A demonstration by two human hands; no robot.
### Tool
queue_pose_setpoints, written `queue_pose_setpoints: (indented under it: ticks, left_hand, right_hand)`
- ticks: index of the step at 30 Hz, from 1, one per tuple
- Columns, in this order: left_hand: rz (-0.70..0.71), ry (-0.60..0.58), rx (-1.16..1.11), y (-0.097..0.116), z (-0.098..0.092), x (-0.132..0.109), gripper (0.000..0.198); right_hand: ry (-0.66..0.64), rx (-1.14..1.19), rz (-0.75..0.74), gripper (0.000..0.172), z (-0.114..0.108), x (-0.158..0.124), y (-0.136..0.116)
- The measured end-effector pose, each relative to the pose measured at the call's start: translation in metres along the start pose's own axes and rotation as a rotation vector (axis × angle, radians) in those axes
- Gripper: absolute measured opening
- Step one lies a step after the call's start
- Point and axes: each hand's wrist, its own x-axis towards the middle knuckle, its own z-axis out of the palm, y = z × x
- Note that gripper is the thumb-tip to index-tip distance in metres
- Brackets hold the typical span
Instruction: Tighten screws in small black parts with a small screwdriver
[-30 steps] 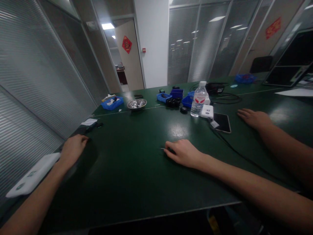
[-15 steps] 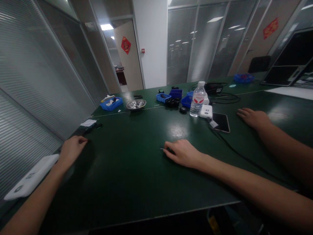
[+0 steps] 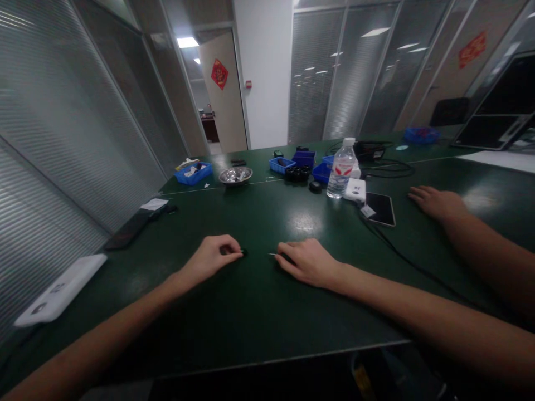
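My left hand (image 3: 213, 255) is closed in a pinch just above the green table, left of centre. A small dark piece (image 3: 244, 253) sticks out at its fingertips; its kind is too small to tell. Facing it across a short gap, my right hand (image 3: 308, 262) rests on the table with its fingers closed. From between thumb and forefinger a thin, pale metal pin (image 3: 272, 254) points left toward the dark piece. Whatever else the fingers cover is hidden.
Another person's hand (image 3: 438, 203) lies on the table at right. Near it are a phone (image 3: 382, 209), a white device (image 3: 355, 189) with a cable, and a water bottle (image 3: 340, 172). Behind stand a metal bowl (image 3: 236, 177) and blue trays (image 3: 193, 174). A white box (image 3: 62, 289) lies at left.
My left hand has swung right from the table's left side to near my right hand, with the small dark piece now visible. The right hand has hardly moved.
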Motion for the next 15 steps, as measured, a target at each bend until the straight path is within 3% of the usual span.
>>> queue_pose_setpoints:
  ticks: [2,5,12,15]
  left_hand:
    - [0.118,0.001,-0.073,0.02,0.03,0.01,0.017]
    - [0.154,0.009,-0.058,0.034,0.052,0.015,0.015]
    - [0.147,0.051,-0.05,0.032,0.049,0.009,0.031]
    - [0.179,0.029,-0.025,0.032,0.049,0.01,0.027]
  right_hand:
    - [0.002,-0.011,-0.021,0.032,0.0,0.0,-0.002]
    - [-0.008,-0.019,-0.05,0.03,0.0,0.001,-0.002]
    - [-0.03,0.008,-0.07,0.03,-0.001,0.001,0.001]
    - [-0.034,-0.002,-0.072,0.03,-0.003,0.001,0.001]
